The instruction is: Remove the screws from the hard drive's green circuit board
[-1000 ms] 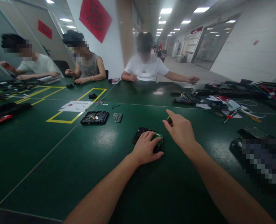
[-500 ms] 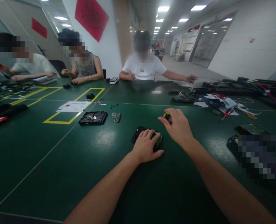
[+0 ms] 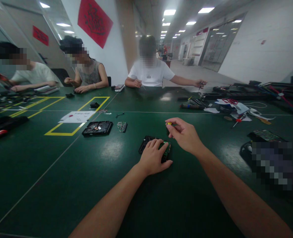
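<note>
A black hard drive [image 3: 144, 142] with a green circuit board on top lies on the green table. My left hand [image 3: 153, 157] is laid over it, fingers spread across the top and thumb at the near right side, gripping it against the table and covering much of it. Just beyond and to the right, my right hand [image 3: 182, 134] pinches a small screwdriver with a yellow and black handle [image 3: 169, 124]. The handle stands roughly upright between thumb and fingers. Its tip is too dark to make out.
Left of the drive are a loose circuit board [image 3: 122, 127], a black drive casing [image 3: 97, 128] and a white paper sheet [image 3: 77, 116]. Cables [image 3: 232, 103] and a red screwdriver [image 3: 239, 120] lie at right. Several people sit across the table [image 3: 62, 185].
My right hand has moved a little left, and the screwdriver handle has turned more upright. My left hand stays on the hard drive. The whole view has shifted slightly.
</note>
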A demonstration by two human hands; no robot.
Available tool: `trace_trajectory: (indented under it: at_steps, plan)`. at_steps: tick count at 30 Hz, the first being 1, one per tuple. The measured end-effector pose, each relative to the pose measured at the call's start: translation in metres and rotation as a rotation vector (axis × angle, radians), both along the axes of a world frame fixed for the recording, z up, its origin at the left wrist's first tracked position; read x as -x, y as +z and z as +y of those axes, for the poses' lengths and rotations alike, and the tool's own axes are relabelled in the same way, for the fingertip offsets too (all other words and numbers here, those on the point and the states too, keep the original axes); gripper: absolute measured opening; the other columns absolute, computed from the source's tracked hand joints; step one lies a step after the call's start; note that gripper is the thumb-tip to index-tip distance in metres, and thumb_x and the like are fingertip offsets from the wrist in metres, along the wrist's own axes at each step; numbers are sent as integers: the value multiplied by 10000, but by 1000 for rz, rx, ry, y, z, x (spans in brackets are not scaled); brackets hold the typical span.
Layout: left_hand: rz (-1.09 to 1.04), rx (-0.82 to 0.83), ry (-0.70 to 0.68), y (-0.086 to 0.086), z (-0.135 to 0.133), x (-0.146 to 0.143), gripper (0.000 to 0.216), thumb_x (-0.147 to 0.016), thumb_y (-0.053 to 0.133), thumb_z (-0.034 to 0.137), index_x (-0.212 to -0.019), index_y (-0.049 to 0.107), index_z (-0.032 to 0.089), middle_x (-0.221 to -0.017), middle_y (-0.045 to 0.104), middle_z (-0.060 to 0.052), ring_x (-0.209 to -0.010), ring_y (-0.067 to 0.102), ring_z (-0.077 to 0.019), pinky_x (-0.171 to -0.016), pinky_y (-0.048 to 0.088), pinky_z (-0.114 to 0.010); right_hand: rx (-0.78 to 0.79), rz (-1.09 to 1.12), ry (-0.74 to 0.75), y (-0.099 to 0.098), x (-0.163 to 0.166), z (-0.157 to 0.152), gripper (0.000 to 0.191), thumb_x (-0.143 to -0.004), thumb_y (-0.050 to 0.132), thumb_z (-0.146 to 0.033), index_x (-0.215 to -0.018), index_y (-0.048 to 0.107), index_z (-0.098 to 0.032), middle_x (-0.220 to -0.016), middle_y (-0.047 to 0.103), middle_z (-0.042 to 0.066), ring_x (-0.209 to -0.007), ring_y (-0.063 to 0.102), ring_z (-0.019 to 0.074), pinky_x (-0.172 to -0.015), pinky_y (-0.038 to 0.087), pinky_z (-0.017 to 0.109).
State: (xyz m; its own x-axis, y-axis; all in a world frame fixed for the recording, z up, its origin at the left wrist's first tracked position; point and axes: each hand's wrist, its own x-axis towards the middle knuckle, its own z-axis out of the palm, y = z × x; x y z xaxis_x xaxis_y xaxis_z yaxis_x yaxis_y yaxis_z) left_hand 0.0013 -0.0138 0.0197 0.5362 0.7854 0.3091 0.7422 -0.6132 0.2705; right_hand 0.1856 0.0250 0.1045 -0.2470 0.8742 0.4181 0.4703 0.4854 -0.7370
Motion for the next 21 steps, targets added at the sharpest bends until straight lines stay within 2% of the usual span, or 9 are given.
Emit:
trace_trajectory:
  at_steps: [3,6,8,10,13,16,19,21]
  plan:
    - [11,-3,4,0,0,0,739,-856,675,618,-1481,503,262,-1427,519,-123,-1352,454,-372,-1159,361,-551,-128,-131,-124,1,-2,2,250,-924,670,-450,-1055,653,-238,-984,718,58,-745,662,195,-689,523,352]
    - [20,-4,4,0,-1,0,748,-863,667,620,-1495,492,259,-1433,517,-123,-1355,455,-369,-1161,363,-547,-214,-187,-220,1,-5,2,223,-915,683,-417,-1009,637,-220,-1010,695,78,-783,653,204,-730,517,367]
    - [19,-5,8,1,-2,0,750,-863,667,622,-1494,494,255,-1428,521,-122,-1352,458,-369,-1159,365,-547,-162,-116,-167,1,-5,3,203,-942,638,-374,-1075,645,-221,-1091,676,86,-751,653,179,-709,528,356]
    - [17,-8,10,1,-2,0,740,-864,668,616,-1484,503,249,-1417,529,-123,-1343,466,-366,-1157,369,-542,-18,5,-42,1,-5,3,249,-968,582,-351,-1179,643,-233,-1117,665,81,-683,648,151,-633,534,327]
    - [12,-13,5,1,-2,0,723,-861,676,606,-1466,519,242,-1402,540,-124,-1328,478,-359,-1153,375,-534,182,124,99,5,-5,3,321,-993,533,-371,-1262,628,-225,-958,675,50,-639,649,148,-592,544,310]
    - [7,-13,2,0,-2,1,726,-855,682,610,-1465,520,250,-1394,545,-120,-1324,481,-356,-1154,374,-535,214,116,86,13,-8,0,339,-1009,521,-476,-1167,669,-215,-864,684,31,-653,658,157,-624,551,313]
    - [3,-13,2,-1,-1,1,738,-854,683,611,-1473,517,244,-1386,545,-126,-1318,482,-358,-1153,372,-535,213,42,71,16,-11,0,339,-977,579,-534,-1010,687,-214,-871,703,31,-617,621,140,-569,505,286]
    - [2,-13,1,-3,-1,1,740,-853,684,606,-1473,518,238,-1385,542,-128,-1316,480,-360,-1153,370,-536,249,113,55,15,-11,1,315,-948,638,-518,-1011,655,-210,-935,727,41,-582,592,119,-518,466,265]
